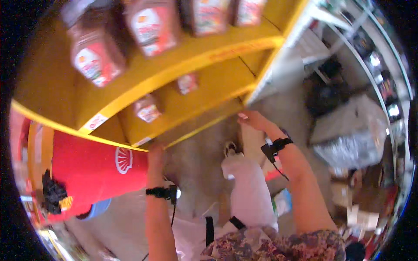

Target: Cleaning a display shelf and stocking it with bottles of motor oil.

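Observation:
A yellow display shelf (174, 65) fills the upper left, tilted in the picture, its lower edge toward me. Reddish-brown bottles (152, 26) with red and white labels stand on its upper tier, and two more, one a small bottle (148, 108), are on the tier below. At the shelf's lower front corner, my left hand (156, 157) closes on the edge; blur softens its fingers and the tips are hidden. My right hand (253, 120) is at the lower right corner, fingers curled against the frame. Both wrists wear black straps.
A red drum-like panel (100, 165) with a white shell emblem stands left, beside a blue round container (98, 209). Right of me sits a large plastic-wrapped box (350, 135). Metal racks with goods line the right, with cardboard pieces (361, 217) below. A cardboard piece (252, 141) is near my foot.

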Demonstrator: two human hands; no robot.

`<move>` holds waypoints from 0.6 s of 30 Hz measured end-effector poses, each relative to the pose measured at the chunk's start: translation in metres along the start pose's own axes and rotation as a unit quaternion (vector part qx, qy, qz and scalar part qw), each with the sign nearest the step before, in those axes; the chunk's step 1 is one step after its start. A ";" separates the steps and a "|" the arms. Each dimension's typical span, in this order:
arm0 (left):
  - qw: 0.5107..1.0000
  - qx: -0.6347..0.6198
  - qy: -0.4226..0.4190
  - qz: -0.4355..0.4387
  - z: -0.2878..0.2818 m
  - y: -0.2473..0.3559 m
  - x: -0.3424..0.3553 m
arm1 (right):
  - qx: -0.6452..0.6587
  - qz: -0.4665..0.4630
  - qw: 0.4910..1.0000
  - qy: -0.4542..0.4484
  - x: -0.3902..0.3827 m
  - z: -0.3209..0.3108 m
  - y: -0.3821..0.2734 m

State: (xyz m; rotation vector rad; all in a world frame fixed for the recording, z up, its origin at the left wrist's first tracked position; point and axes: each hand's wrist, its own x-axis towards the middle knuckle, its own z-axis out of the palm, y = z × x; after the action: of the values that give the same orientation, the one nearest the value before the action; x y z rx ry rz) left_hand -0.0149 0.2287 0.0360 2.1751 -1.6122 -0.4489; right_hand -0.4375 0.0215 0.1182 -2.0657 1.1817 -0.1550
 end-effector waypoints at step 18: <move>0.865 -0.421 0.109 -0.249 -0.145 0.025 -0.314 | 0.323 0.329 0.886 0.041 -0.529 0.285 0.157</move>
State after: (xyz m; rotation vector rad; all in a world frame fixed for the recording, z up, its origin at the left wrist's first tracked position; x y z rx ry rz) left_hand -0.0565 0.5410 0.1817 1.7976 -0.5179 -0.8295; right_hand -0.7225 0.5432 -0.0609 -1.0247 1.5577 -0.2649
